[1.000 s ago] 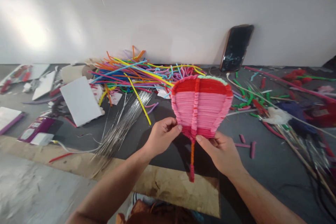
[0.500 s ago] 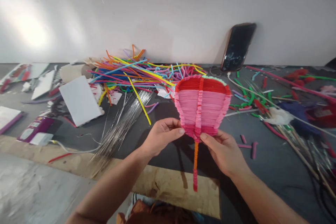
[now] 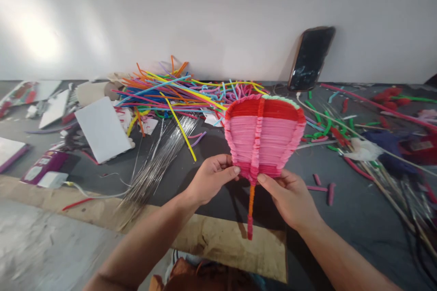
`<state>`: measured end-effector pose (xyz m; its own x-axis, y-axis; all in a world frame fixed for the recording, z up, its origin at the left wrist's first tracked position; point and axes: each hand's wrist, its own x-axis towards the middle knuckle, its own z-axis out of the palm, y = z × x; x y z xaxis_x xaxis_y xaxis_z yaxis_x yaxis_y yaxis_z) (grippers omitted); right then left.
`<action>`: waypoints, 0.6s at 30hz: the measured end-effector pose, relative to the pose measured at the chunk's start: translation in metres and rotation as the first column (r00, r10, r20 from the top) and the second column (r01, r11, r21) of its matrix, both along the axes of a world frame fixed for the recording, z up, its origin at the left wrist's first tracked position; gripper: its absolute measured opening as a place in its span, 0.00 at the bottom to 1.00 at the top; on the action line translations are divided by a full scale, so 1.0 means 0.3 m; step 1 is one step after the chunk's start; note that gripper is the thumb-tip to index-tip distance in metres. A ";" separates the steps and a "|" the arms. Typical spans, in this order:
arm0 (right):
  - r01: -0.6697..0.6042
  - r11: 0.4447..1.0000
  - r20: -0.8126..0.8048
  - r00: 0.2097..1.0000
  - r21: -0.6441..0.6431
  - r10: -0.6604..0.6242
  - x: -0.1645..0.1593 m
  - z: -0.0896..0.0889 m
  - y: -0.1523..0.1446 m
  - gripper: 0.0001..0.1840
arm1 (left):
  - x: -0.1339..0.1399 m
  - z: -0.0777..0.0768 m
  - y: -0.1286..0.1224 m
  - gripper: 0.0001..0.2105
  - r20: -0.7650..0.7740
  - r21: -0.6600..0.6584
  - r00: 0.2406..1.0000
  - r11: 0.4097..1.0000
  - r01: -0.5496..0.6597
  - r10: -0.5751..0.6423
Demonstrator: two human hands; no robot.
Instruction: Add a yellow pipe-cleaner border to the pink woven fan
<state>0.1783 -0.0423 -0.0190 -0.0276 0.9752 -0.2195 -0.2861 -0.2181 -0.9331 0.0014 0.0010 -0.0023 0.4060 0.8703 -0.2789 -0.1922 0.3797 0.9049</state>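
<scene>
Between my two hands I hold up a fan-shaped pipe-cleaner piece (image 3: 275,138), pink with a red band across its top and a ribbed middle spine. Part of its upper rim is pale green. Its thin stem (image 3: 251,202), orange above and dark pink at the tip, hangs down over the table edge. My left hand (image 3: 215,177) pinches the lower left corner between thumb and fingers. At the lower right, close to the stem, my right hand (image 3: 288,195) grips the base, thumb in front and fingers mostly hidden behind.
Behind the piece lies a heap of coloured pipe cleaners (image 3: 164,88). Bare wires (image 3: 160,163) lie to the left, near a white card (image 3: 102,129) and a purple box (image 3: 46,166). A phone (image 3: 312,59) leans on the wall, its cable (image 3: 341,122) crossing scraps at right.
The fan-shaped piece has tilted slightly and its face looks a little wider. Its stem tip has swung up and to the left. Both hands keep their grip.
</scene>
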 end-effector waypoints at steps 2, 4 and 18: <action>0.013 1.000 0.027 1.000 0.002 -0.013 0.003 0.001 0.000 0.11 | -0.006 -0.005 0.005 0.11 0.000 -0.007 0.999 0.999 0.034 -0.034; 0.019 1.000 0.050 0.999 0.017 -0.019 0.006 0.005 0.000 0.11 | -0.008 -0.006 0.008 0.12 -0.036 -0.002 0.997 0.998 0.067 -0.067; -0.012 0.999 -0.052 0.999 -0.035 0.010 -0.011 0.009 -0.006 0.10 | 0.001 -0.016 -0.011 0.15 -0.065 0.044 0.997 0.999 -0.029 0.032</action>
